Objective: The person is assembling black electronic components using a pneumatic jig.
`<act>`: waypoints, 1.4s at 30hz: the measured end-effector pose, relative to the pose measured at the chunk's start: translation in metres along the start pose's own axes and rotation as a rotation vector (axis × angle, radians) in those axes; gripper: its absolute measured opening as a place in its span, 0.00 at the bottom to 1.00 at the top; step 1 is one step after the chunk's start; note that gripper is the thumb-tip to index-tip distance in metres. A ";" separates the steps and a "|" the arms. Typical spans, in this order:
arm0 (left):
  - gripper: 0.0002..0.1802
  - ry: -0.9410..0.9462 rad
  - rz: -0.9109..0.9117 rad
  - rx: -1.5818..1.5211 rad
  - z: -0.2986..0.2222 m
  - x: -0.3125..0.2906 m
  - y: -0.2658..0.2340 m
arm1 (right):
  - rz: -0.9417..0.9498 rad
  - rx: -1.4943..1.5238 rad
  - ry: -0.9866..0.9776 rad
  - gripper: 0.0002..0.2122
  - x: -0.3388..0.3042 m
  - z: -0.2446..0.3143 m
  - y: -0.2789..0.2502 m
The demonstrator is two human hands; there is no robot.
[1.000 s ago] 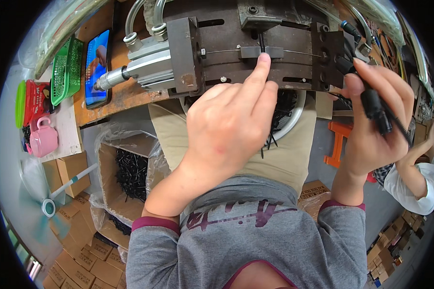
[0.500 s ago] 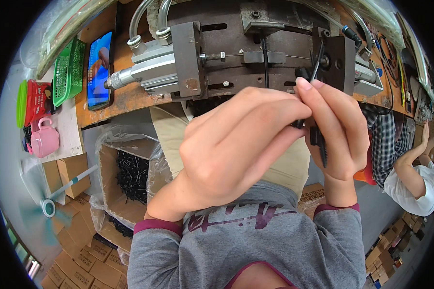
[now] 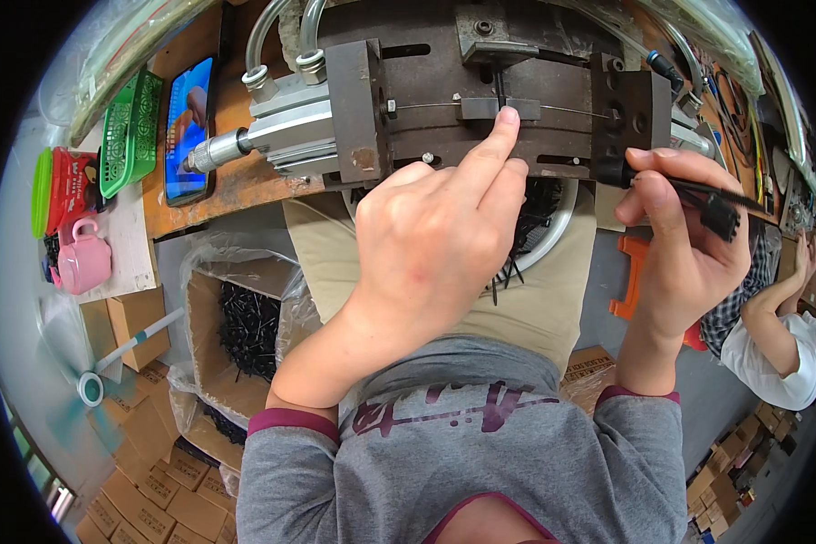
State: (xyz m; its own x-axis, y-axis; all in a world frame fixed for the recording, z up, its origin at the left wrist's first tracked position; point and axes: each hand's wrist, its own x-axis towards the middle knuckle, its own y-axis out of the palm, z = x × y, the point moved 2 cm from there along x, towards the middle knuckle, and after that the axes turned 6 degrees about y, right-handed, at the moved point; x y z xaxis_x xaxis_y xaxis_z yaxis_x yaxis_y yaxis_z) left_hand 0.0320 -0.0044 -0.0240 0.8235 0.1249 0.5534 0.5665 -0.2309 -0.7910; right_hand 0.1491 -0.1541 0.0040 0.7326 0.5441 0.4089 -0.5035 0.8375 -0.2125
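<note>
My left hand [image 3: 440, 227] reaches over the metal fixture with its index finger stretched out. That fingertip rests at the small grey block [image 3: 476, 110] in the middle, over the lower part of a thin black rod [image 3: 500, 83]. The other fingers are loosely bent and the thumb is mostly hidden. To the right, my right hand [image 3: 689, 236] is closed around several thin black plastic pieces [image 3: 718, 216] with thicker ends. One thick black end [image 3: 613, 171] sticks out past the fingertips, in front of the fixture's right block.
A silver air cylinder [image 3: 290, 127] is mounted at the fixture's left, near a phone [image 3: 188, 131] and a green basket [image 3: 131, 134]. Black pieces fill a lined carton [image 3: 210, 349] and a round container [image 3: 567, 222] on my lap. A fan [image 3: 91, 390] stands left; another person [image 3: 778, 349] sits right.
My hands have come apart: the left moved up to the grey block, the right moved right with the black pieces. The cylinder's threaded tip has drawn back left.
</note>
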 end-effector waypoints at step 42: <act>0.16 0.018 0.328 -0.256 0.010 -0.013 -0.039 | 0.357 -0.641 -0.236 0.13 -0.007 -0.003 0.033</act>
State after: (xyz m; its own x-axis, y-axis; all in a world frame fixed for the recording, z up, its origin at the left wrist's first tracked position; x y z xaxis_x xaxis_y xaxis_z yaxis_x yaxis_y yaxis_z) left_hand -0.0009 0.0132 -0.0028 0.9573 -0.0117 0.2890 0.2467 -0.4886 -0.8369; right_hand 0.1288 -0.1305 -0.0090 0.4222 0.8220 0.3821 -0.2744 0.5177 -0.8104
